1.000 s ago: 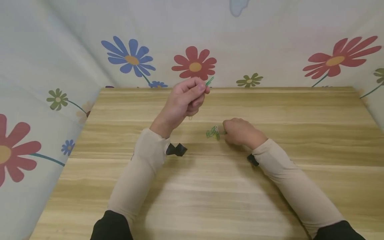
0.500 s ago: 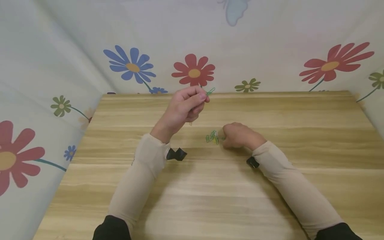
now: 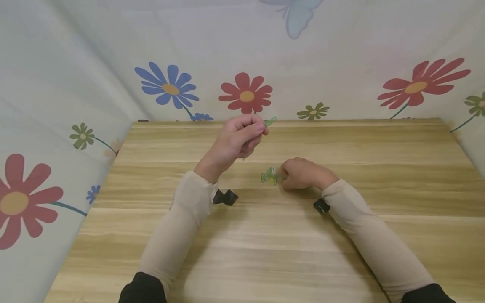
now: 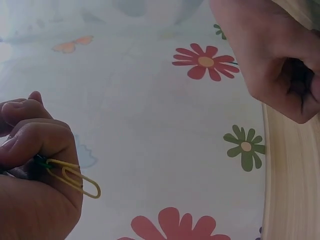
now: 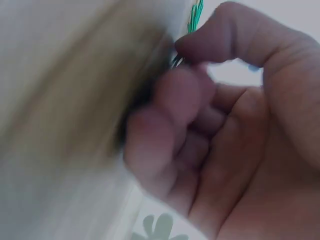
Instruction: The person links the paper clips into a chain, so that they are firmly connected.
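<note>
Raised above the far part of the table, my left hand (image 3: 236, 139) pinches a green paper clip (image 3: 270, 121) between thumb and forefinger, one end sticking out. From the lower side of that fist a yellow paper clip (image 4: 82, 184) pokes out, next to a bit of green wire mostly hidden by the fingers. My right hand (image 3: 306, 174) is low at the tabletop, thumb and fingertip pinching a thin paper clip (image 5: 178, 62), largely covered. Just left of it lies a small heap of green paper clips (image 3: 268, 175) with a yellow and a whitish one among them.
The wooden table (image 3: 242, 248) reaches back to a pale curtain (image 3: 341, 50) printed with flowers, which also hangs at the sides. A black piece (image 3: 226, 197) juts from the left sleeve, and another black piece (image 3: 322, 205) from the right one.
The whole head view has shifted downward in the frame. My left hand has tilted slightly, its green clip swinging a little to the right; my right hand stays beside the heap.
</note>
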A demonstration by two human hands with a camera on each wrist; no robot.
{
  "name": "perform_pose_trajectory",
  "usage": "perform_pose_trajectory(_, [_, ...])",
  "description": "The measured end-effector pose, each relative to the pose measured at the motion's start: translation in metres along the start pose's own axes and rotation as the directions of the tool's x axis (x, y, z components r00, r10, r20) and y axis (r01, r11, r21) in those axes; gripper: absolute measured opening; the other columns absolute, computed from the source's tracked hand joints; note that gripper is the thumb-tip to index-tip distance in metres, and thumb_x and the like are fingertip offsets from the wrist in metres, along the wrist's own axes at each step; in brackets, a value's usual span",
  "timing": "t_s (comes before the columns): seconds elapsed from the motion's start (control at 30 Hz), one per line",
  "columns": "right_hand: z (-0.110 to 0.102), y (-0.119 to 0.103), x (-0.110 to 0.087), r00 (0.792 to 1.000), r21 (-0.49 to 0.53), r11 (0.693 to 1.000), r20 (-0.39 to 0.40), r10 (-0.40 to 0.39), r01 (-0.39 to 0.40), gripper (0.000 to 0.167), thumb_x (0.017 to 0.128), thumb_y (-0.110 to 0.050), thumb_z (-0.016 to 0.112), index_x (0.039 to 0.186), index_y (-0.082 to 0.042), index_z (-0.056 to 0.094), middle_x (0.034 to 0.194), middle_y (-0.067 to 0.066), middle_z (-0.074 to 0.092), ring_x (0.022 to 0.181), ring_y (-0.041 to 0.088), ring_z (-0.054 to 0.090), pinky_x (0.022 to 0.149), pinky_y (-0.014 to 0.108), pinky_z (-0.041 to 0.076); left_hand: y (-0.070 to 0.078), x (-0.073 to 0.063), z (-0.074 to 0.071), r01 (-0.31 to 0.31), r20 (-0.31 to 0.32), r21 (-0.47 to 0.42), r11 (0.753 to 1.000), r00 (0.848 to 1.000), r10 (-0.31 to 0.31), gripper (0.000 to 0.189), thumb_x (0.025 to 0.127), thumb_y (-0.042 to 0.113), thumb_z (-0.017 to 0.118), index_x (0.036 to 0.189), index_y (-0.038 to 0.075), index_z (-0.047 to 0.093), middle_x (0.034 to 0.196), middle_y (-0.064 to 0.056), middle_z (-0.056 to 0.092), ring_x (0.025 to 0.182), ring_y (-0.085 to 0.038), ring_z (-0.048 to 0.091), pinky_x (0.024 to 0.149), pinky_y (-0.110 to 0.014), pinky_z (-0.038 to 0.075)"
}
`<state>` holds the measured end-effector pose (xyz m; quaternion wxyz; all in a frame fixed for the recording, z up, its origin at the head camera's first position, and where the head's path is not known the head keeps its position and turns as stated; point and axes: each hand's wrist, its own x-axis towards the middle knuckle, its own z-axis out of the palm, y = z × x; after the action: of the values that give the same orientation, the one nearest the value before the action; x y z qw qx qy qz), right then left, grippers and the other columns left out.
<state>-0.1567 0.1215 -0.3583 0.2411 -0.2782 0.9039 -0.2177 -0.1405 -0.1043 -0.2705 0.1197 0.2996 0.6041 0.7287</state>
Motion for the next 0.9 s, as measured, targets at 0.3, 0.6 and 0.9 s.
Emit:
perform_pose_trajectory(0.3, [-0.043,-0.003,-0.038,0.864,0.685,0.526,-0.387,-0.323,0.504,0.007,0.089,0.011,0.052,0.089,0.005,0.049,0.074,0.015,0.055,0.065,0.026,0.066,0.063,0.041,0.059,0.003,-0.002,0.007,-0.013,0.026,0.064,0.998,1.000,0.011,0.015,0.101,0.010,0.054,0.094,0.004,0.065,0.054,-0.003,0.033,0.041,-0.016,0.024,0.039,-0.027,0.018])
perform_pose_trajectory(0.6, [-0.059,-0.033,-0.065,0.684,0.588,0.351,-0.646,-0.339,0.729,0.006,0.093,0.016,0.056,0.097,0.012,0.054,0.080,0.021,0.064,0.073,0.028,0.071,0.072,0.045,0.060,0.003,-0.004,0.019,-0.047,0.082,0.194,0.980,0.996,0.031,0.016,0.101,0.012,0.056,0.097,-0.002,0.063,0.058,-0.006,0.035,0.044,-0.019,0.028,0.041,-0.030,0.022])
perform_pose_trajectory(0.9, [-0.060,-0.053,-0.079,0.568,0.378,0.522,-0.778,-0.268,0.764,0.017,0.092,0.007,0.067,0.104,0.016,0.061,0.087,0.022,0.068,0.079,0.026,0.073,0.071,0.036,0.060,0.003,-0.005,0.023,-0.084,0.079,0.247,0.965,0.995,0.067,0.018,0.100,0.014,0.057,0.093,-0.003,0.062,0.058,-0.006,0.036,0.045,-0.019,0.029,0.041,-0.031,0.023])
